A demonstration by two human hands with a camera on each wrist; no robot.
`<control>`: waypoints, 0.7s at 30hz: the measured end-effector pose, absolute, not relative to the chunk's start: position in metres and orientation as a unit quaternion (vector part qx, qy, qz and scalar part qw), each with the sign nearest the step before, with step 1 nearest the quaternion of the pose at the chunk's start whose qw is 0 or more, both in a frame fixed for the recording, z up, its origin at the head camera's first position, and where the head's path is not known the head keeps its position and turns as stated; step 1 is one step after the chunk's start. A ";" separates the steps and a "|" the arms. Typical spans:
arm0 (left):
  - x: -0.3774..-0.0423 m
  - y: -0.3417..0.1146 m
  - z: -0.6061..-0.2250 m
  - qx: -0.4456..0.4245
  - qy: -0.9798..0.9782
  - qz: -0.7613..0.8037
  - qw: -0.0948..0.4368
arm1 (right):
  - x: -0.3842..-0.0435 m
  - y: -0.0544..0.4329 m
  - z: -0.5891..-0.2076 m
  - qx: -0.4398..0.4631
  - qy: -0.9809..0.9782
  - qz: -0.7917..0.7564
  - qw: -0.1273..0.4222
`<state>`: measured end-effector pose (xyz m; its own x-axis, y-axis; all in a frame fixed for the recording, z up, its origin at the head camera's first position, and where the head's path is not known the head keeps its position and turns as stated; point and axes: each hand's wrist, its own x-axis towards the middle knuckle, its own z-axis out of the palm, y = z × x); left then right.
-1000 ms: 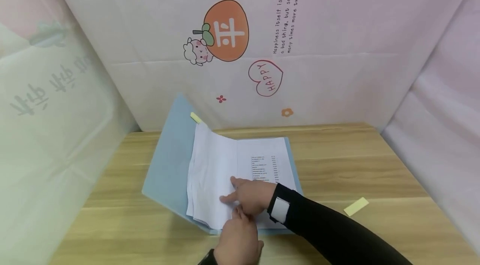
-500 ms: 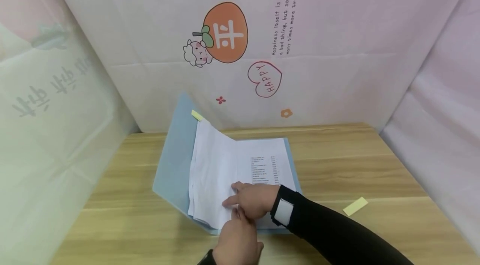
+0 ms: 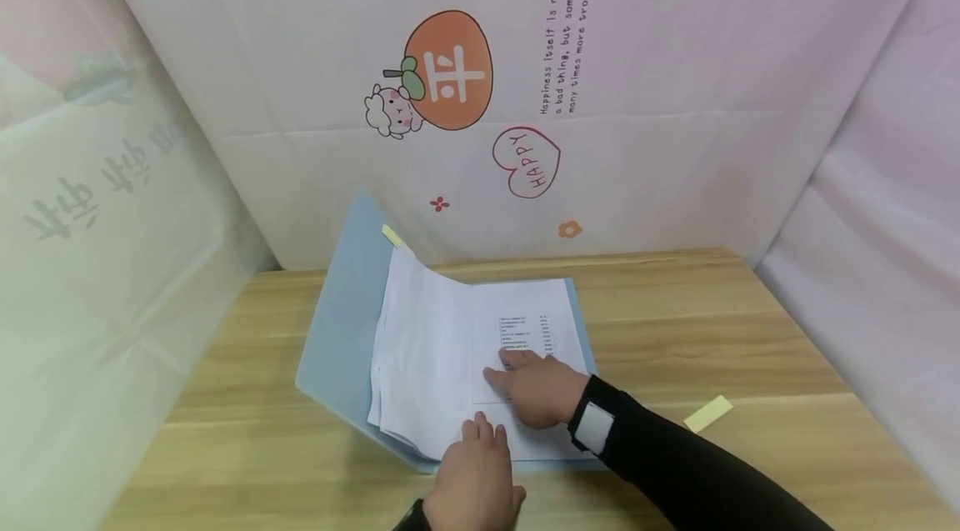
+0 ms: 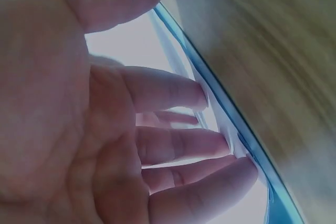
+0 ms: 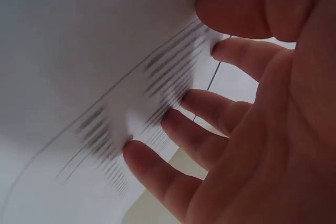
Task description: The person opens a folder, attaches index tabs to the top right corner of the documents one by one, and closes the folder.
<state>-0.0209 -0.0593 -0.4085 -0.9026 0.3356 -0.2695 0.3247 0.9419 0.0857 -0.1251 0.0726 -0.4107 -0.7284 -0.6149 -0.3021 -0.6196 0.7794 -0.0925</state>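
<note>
A light blue folder (image 3: 337, 331) stands partly open, its front cover and a stack of white sheets (image 3: 420, 339) tilted up to the left. On its right side lies a white page (image 3: 521, 298) with a printed table. My right hand (image 3: 543, 389) is over this page, its spread fingertips at the printed lines in the right wrist view. Near the folder's bottom edge is my left hand (image 3: 476, 477), fingers extended over the paper (image 4: 131, 45) and holding nothing that shows. A yellow sticky tab (image 3: 392, 236) sticks out from the top of the tilted sheets.
A loose pale yellow sticky strip (image 3: 708, 413) lies on the wooden table (image 3: 675, 331), to the right of the folder. Behind and at both sides hangs a printed cloth (image 3: 637, 164).
My right hand has moved right, away from the fold and onto the printed page, and apart from my left hand. The left hand stays near the bottom edge.
</note>
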 end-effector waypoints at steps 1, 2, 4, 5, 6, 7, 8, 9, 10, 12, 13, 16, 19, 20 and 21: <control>-0.020 -0.059 -0.408 0.172 0.976 0.017 0.135 | -0.125 0.078 -0.411 -0.323 0.932 0.007 0.162; -0.020 -0.060 -0.408 0.173 0.976 0.015 0.130 | -0.126 0.084 -0.411 -0.317 0.934 0.006 0.163; -0.020 -0.060 -0.407 0.175 0.976 0.013 0.127 | -0.125 0.096 -0.411 -0.308 0.937 0.007 0.164; -0.020 -0.060 -0.408 0.175 0.976 0.015 0.130 | -0.125 0.102 -0.411 -0.306 0.938 0.005 0.165; -0.021 -0.060 -0.408 0.174 0.975 0.019 0.134 | -0.125 0.108 -0.410 -0.303 0.938 0.005 0.166; -0.022 -0.061 -0.409 0.173 0.975 0.021 0.138 | -0.125 0.114 -0.410 -0.301 0.939 0.004 0.167; -0.023 -0.061 -0.410 0.172 0.974 0.023 0.145 | -0.125 0.121 -0.410 -0.301 0.939 0.004 0.166; -0.023 -0.061 -0.411 0.172 0.973 0.025 0.150 | -0.125 0.127 -0.410 -0.300 0.940 0.002 0.166; -0.024 -0.061 -0.412 0.171 0.973 0.027 0.154 | -0.125 0.133 -0.410 -0.303 0.939 0.004 0.163; -0.025 -0.062 -0.413 0.169 0.972 0.030 0.160 | -0.125 0.146 -0.410 -0.299 0.940 -0.006 0.165; -0.025 -0.062 -0.413 0.169 0.971 0.033 0.164 | -0.125 0.152 -0.410 -0.300 0.940 -0.010 0.164; -0.026 -0.062 -0.411 0.168 0.970 0.032 0.174 | -0.126 0.169 -0.409 -0.294 0.940 -0.033 0.171; -0.027 -0.062 -0.408 0.168 0.969 0.025 0.178 | -0.126 0.185 -0.408 -0.283 0.940 -0.069 0.175; -0.027 -0.062 -0.408 0.167 0.970 0.022 0.175 | -0.126 0.190 -0.409 -0.279 0.941 -0.081 0.175; -0.027 -0.062 -0.408 0.169 0.971 0.018 0.167 | -0.127 0.195 -0.410 -0.279 0.941 -0.090 0.171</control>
<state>-0.0266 -0.0616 -0.4076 -0.8869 0.3339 -0.3193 0.3221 0.9423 0.0907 -0.1266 0.1947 -0.4095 -0.7860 -0.5551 -0.2722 -0.4937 0.8285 -0.2642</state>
